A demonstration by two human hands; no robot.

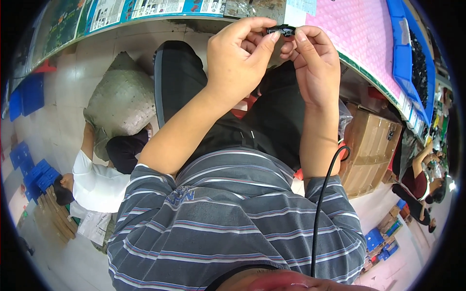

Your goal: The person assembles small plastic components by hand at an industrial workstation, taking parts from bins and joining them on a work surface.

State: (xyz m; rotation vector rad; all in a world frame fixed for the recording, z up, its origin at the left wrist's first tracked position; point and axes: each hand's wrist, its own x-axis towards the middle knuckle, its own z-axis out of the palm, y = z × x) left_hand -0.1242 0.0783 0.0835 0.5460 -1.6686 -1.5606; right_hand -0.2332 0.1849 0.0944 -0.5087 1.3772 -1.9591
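At top centre, a black plastic part (285, 31) lies crosswise; the left hand (242, 56) pinches its left end; the right hand (316, 63), its right.

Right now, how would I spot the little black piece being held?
Find the large pink sheet, upper right. Near its left edge, the left hand and right hand hold the small glossy black piece between them, unlike the many dark pieces lying in the blue tray.

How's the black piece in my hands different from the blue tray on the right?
The black piece is small and dark; the blue tray is far larger and brighter. The piece is held up by the left hand and right hand; the tray sits on the table.
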